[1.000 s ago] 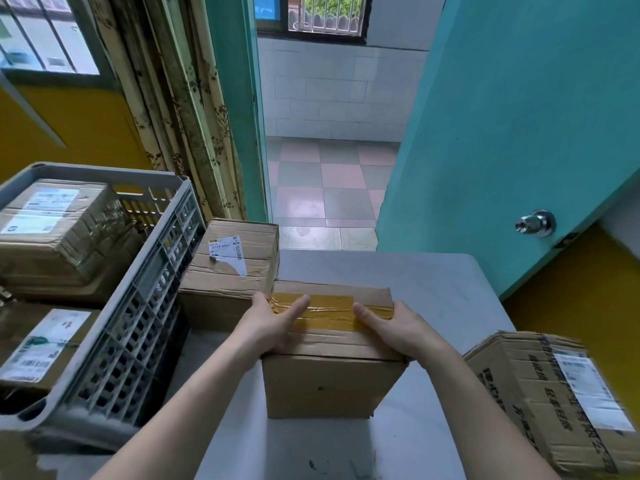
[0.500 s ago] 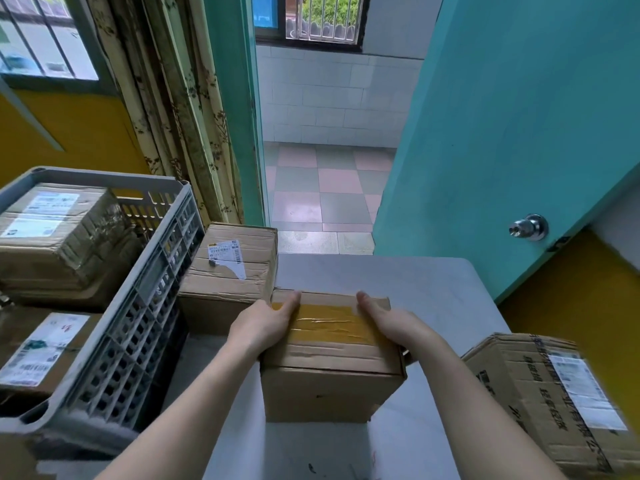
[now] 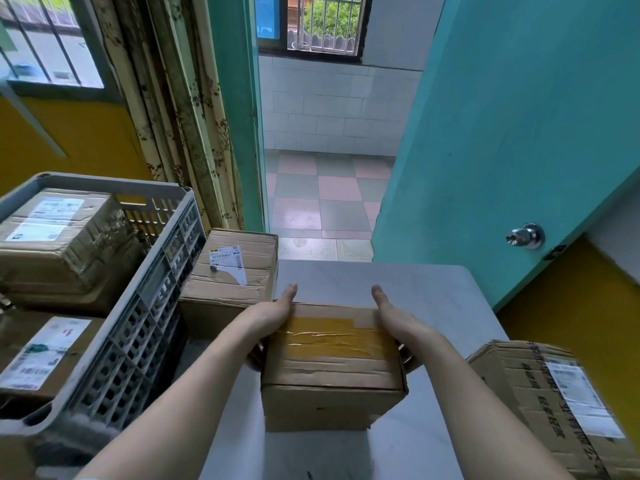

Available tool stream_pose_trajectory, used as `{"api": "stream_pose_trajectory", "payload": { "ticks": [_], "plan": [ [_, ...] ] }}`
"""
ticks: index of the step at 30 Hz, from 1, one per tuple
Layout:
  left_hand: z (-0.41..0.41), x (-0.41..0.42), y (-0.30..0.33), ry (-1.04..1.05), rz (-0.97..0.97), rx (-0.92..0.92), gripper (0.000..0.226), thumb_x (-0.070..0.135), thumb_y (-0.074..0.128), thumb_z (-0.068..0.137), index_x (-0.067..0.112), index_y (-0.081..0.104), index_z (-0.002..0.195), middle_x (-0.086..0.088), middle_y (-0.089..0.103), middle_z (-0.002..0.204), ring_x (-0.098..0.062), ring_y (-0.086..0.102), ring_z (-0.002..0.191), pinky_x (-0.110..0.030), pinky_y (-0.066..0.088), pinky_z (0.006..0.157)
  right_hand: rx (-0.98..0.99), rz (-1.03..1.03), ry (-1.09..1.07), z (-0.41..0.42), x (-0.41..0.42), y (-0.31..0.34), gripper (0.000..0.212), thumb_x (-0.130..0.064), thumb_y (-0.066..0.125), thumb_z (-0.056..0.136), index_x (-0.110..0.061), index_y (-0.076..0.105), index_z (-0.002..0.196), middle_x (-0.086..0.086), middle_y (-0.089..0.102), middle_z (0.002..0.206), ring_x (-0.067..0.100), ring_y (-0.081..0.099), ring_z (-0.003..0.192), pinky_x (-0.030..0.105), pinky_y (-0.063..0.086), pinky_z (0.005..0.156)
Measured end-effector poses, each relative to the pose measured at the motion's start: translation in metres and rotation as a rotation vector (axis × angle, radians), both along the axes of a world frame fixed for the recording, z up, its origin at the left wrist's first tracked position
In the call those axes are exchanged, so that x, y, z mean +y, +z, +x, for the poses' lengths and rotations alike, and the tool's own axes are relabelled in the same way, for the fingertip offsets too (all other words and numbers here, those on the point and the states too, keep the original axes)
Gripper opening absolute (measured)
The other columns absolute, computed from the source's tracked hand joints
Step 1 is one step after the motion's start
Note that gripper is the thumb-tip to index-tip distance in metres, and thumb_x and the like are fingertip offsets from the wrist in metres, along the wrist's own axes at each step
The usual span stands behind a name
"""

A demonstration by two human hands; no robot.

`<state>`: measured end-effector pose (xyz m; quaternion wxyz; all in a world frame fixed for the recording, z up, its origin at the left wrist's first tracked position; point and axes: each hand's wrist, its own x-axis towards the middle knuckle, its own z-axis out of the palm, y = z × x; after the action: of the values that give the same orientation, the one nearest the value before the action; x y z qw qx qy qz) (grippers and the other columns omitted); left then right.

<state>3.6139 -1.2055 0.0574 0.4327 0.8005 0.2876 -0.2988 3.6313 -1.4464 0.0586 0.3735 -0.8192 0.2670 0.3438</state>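
- The taped box (image 3: 332,372) sits in the middle of the white surface (image 3: 433,292), near the front edge. It lies between the labelled box (image 3: 235,282) at the left and the printed box (image 3: 554,403) at the right, and is clear of both.
- The left hand (image 3: 273,311) lies flat against the box's left side. The right hand (image 3: 391,315) lies flat against its right side. The fingers of both are straight and point away from the person, so the box is squeezed between the palms rather than gripped.
- I cannot tell whether the box's bottom rests on the surface or has just cleared it.
- Done, as I judge it: the box is sealed with yellow tape (image 3: 329,336) and both hands are set on it.
- Left to do, as I judge it: lift the box and put it where it belongs. That may be the grey crate (image 3: 104,181) at the left, which already has parcels in it, but nothing shows the destination.
- No label shows on the box's top, so it may still need one.
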Motion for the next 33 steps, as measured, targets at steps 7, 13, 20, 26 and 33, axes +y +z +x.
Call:
{"api": "stream_pose_trajectory", "payload": {
  "ticks": [7, 13, 20, 26, 33],
  "plan": [
    [-0.001, -0.007, -0.008, 0.038, 0.038, -0.021, 0.084, 0.078, 0.03, 0.094, 0.011, 0.049, 0.141, -0.015, 0.056, 0.114, -0.035, 0.058, 0.092, -0.041, 0.047, 0.052, -0.041, -0.019, -0.012, -0.001, -0.004, -0.016, 0.096, -0.092, 0.023, 0.085, -0.011, 0.053, 0.127, 0.013, 0.06, 0.103, 0.033, 0.063, 0.082, 0.038, 0.052, 0.057],
    [-0.004, -0.006, -0.003, 0.079, -0.024, -0.057, 0.053, 0.064, 0.036, 0.1, 0.015, 0.047, 0.116, -0.009, 0.055, 0.091, -0.028, 0.056, 0.077, -0.04, 0.046, 0.053, -0.078, 0.001, 0.041, -0.002, -0.011, -0.011, 0.081, -0.082, 0.028, 0.093, -0.012, 0.056, 0.124, 0.014, 0.065, 0.108, 0.033, 0.069, 0.088, 0.039, 0.059, 0.066],
    [-0.004, -0.004, -0.007, -0.049, 0.032, -0.31, 0.057, 0.059, 0.044, 0.083, 0.015, 0.056, 0.119, -0.006, 0.068, 0.105, -0.024, 0.067, 0.095, -0.045, 0.059, 0.087, -0.314, 0.094, 0.023, -0.009, -0.018, -0.016, 0.036, -0.044, 0.047, 0.1, -0.012, 0.062, 0.104, 0.013, 0.067, 0.107, 0.028, 0.067, 0.098, 0.047, 0.061, 0.087],
    [-0.024, -0.005, -0.038, 0.003, -0.111, -0.315, 0.048, 0.034, 0.064, 0.089, 0.02, 0.047, 0.132, 0.001, 0.065, 0.114, -0.015, 0.066, 0.098, -0.035, 0.059, 0.084, -0.403, 0.102, 0.062, -0.034, -0.018, -0.059, 0.038, -0.049, 0.059, 0.098, -0.018, 0.054, 0.12, 0.0, 0.062, 0.115, 0.018, 0.062, 0.102, 0.029, 0.056, 0.075],
    [-0.054, -0.006, -0.086, -0.02, -0.162, -0.216, 0.066, 0.031, 0.076, 0.088, 0.019, 0.039, 0.141, 0.007, 0.063, 0.112, -0.012, 0.067, 0.097, -0.023, 0.057, 0.066, -0.382, 0.092, 0.081, -0.06, -0.023, -0.107, 0.042, -0.049, 0.069, 0.094, -0.024, 0.056, 0.124, -0.004, 0.065, 0.118, 0.015, 0.064, 0.104, 0.026, 0.054, 0.08]
  ]
}}
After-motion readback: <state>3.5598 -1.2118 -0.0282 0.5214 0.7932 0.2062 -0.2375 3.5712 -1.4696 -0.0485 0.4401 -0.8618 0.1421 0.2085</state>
